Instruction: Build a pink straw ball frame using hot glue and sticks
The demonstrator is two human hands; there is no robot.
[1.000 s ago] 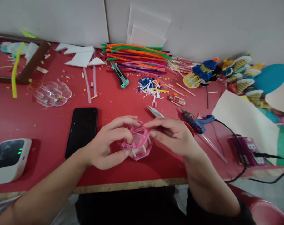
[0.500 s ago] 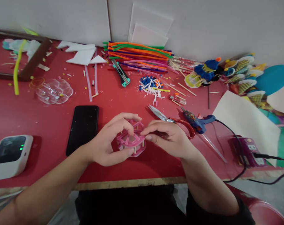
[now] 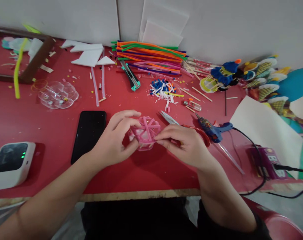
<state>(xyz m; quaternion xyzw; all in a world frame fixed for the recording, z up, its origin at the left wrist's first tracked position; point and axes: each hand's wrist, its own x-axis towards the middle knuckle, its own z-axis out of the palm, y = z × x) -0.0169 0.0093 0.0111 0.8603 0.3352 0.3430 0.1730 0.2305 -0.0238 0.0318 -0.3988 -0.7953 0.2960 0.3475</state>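
Observation:
Both my hands hold a small pink wheel-shaped model [image 3: 146, 132] made of straw pieces and little sticks, just above the red table [image 3: 53, 123]. My left hand [image 3: 116, 138] curls round its left side, fingers closed on the rim. From the right, my right hand [image 3: 185, 145] pinches its edge with thumb and fingertips. The wheel's spoked face is tilted up toward me. Red-handled scissors [image 3: 188, 128] lie right behind my right hand.
A black phone [image 3: 89, 133] lies left of my hands, a white device with green lights [image 3: 10, 165] further left. A blue glue gun [image 3: 213, 128] with its cable, a utility knife [image 3: 131, 76], colourful straws [image 3: 148, 58], cut straw bits [image 3: 163, 90], and a clear tray [image 3: 57, 95] lie around.
The pink wheel has been turned from lying on its side to showing its spoked face, and both hands have lifted it slightly away from me. The camera has shifted a little.

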